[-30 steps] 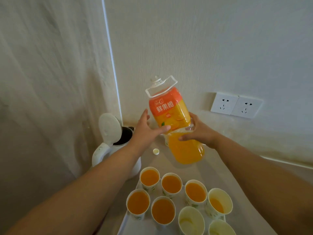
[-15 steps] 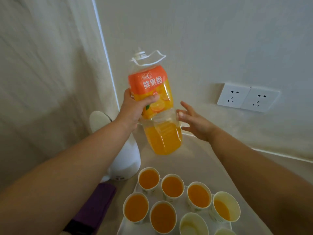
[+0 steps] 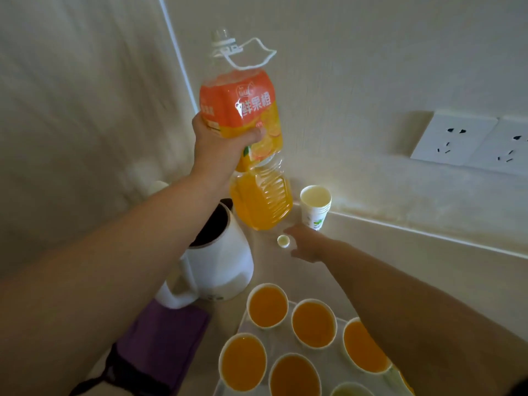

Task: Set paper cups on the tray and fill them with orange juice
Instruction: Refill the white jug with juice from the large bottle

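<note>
Above the counter, juice bottle (image 3: 245,132) upright — neck up — within left fingers (image 3: 254,135); right hand (image 3: 307,242) spread loose.

single head-worn wide-angle view, forward and down, close over the counter corner (image 3: 371,252), edges perhaps distorted

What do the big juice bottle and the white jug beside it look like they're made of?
Juice bottle: clear, thin plastic, apparently; juice shows through its ribbed lower wall, with a glossy printed label above. White jug: looks like smooth, slightly shiny moulded plastic outside; its dark inside can't be judged.
</note>
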